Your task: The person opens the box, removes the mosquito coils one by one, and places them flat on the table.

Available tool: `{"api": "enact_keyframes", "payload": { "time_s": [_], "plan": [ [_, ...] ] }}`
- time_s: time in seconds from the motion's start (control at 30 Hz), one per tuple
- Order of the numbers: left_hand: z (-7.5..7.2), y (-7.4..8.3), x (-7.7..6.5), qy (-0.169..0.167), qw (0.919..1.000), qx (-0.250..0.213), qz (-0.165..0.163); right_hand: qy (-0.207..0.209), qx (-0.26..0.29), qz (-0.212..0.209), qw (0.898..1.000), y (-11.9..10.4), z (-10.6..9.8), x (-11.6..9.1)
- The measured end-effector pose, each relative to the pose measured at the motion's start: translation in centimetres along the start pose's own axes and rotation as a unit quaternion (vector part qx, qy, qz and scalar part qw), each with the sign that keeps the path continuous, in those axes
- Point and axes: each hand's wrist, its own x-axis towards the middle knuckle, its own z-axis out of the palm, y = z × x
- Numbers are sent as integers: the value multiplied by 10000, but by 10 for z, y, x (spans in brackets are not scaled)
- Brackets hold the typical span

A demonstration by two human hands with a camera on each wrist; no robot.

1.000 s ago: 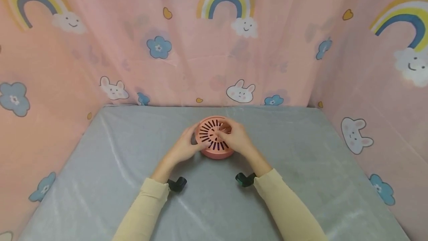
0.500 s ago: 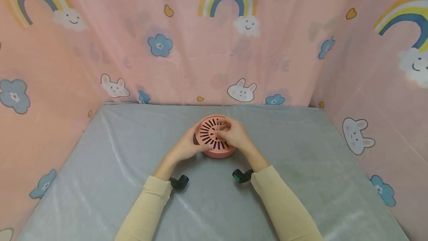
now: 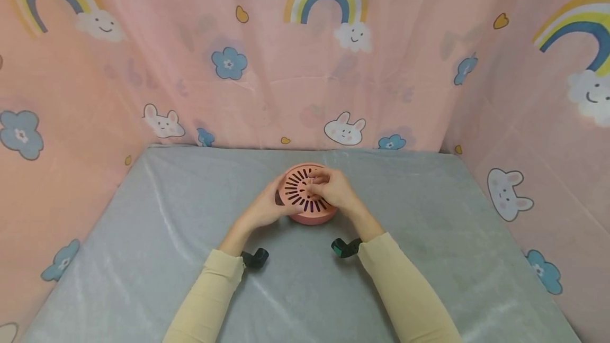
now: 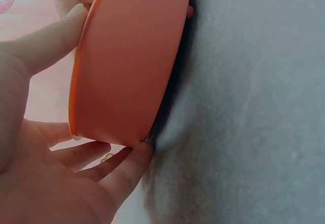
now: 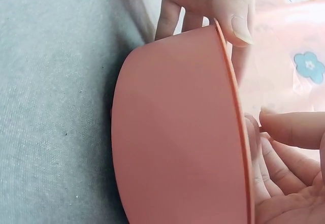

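Note:
A round pink box [image 3: 312, 220], shaped like a mosquito coil holder, stands on the grey cloth. Its lid [image 3: 294, 188] has slots running out from the middle, and its smooth side wall [image 5: 172, 127] fills much of the right wrist view. My left hand [image 3: 263, 206] grips the box from the left, thumb over the lid's rim and fingers along the side [image 4: 127, 71] down to the base. Over the lid's middle, my right hand [image 3: 335, 190] pinches a small raised part [image 5: 252, 127], seemingly a handle; the fingers hide most of it.
Grey cloth [image 3: 295, 290] covers the table around the box. Pink printed curtains [image 3: 286, 89] rise behind and at both sides. Dark wrist cameras [image 3: 256, 259] sit under both forearms.
The head view has shifted slightly. Both hands keep their hold, with the left thumb a little farther right on the lid than one second ago; the box stays in place.

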Motion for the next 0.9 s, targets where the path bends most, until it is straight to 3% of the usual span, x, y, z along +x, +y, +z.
{"api": "enact_keyframes", "payload": {
  "time_s": [0.27, 0.4, 0.53, 0.9],
  "plan": [
    [-1, 3, -1, -29, 9994, -348, -7, -42, -49, -77, 9999, -5, -7, -2],
    [-3, 4, -2, -84, 9982, -569, 146, 28, -63, -212, 9998, -3, -14, -2],
    [-3, 2, -1, -143, 9980, -548, 279, 202, 60, -241, 9995, -2, -23, -4],
    [-1, 0, -1, -104, 9993, -345, 128, 426, 202, -163, 9988, 0, -56, -8]
  ]
}}
